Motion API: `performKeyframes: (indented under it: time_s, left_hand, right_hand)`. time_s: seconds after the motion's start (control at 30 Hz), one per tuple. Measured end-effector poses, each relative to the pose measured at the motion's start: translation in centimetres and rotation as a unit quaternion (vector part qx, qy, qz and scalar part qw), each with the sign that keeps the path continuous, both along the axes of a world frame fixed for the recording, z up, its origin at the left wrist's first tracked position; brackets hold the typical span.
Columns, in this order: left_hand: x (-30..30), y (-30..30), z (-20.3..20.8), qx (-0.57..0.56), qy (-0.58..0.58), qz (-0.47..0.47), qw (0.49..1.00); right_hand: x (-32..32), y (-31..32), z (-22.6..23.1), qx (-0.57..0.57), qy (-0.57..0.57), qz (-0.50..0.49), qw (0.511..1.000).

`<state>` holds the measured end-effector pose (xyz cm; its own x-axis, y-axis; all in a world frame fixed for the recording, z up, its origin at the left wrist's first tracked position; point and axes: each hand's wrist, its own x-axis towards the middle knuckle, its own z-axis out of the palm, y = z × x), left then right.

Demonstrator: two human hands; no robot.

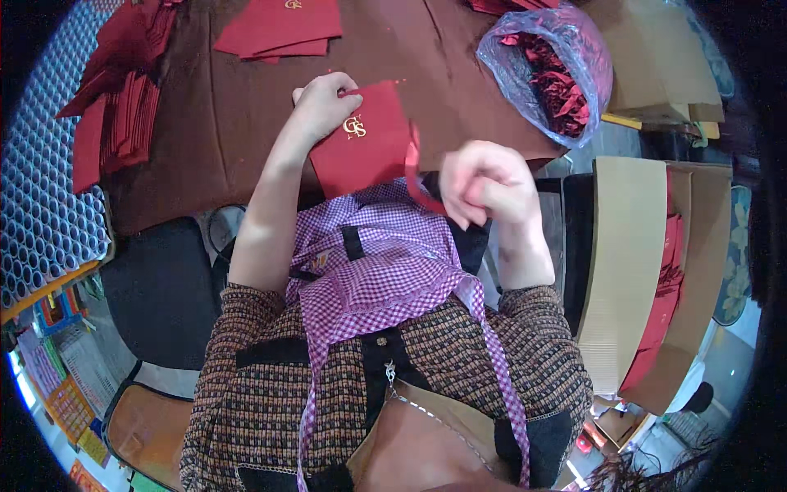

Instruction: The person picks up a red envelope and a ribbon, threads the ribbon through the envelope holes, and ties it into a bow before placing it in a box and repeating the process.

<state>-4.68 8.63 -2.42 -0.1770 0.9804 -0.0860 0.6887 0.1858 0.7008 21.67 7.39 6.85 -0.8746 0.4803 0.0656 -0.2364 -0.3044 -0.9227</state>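
A flat red rectangular piece (373,152) with a gold emblem lies at the table's near edge, its lower end reaching my apron. My left hand (328,102) is closed on its upper left part, thumb on top. To the right, my right hand (490,184) is curled, slightly blurred, and grips a narrow red strip (416,168). The strip curves from beside the red piece's right edge toward my fingers. Whether the strip is still joined to the piece, I cannot tell.
Similar red pieces are stacked at the far side (283,31) and in bundles (123,127) at the left. A clear plastic bag (496,53) of crumpled red strips sits far right. An open cardboard box (623,271) holding red pieces stands at my right. A brown cloth (213,107) covers the table.
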Motion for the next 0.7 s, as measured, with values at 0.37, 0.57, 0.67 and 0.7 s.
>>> performKeyframes:
  time_s: [0.37, 0.57, 0.67, 0.7]
  left_hand:
    - [0.8, -2.0, 0.9, 0.037, -0.08, 0.003, 0.996]
    - [1.0, -2.1, 0.2, 0.049, -0.09, -0.001, 0.995]
    - [1.3, -2.3, 0.7, 0.058, -0.079, 0.008, 0.995]
    - [1.5, -2.3, 1.3, 0.058, -0.08, 0.006, 0.995]
  right_hand:
    - [-5.2, 2.5, -6.5, 0.204, -0.244, -0.261, 0.912]
    - [-6.8, 2.3, -7.8, 0.392, -0.266, -0.334, 0.815]
    - [-7.3, 1.6, -7.3, 0.344, -0.255, -0.341, 0.837]
    - [-7.4, 1.6, -7.2, 0.344, -0.256, -0.342, 0.836]
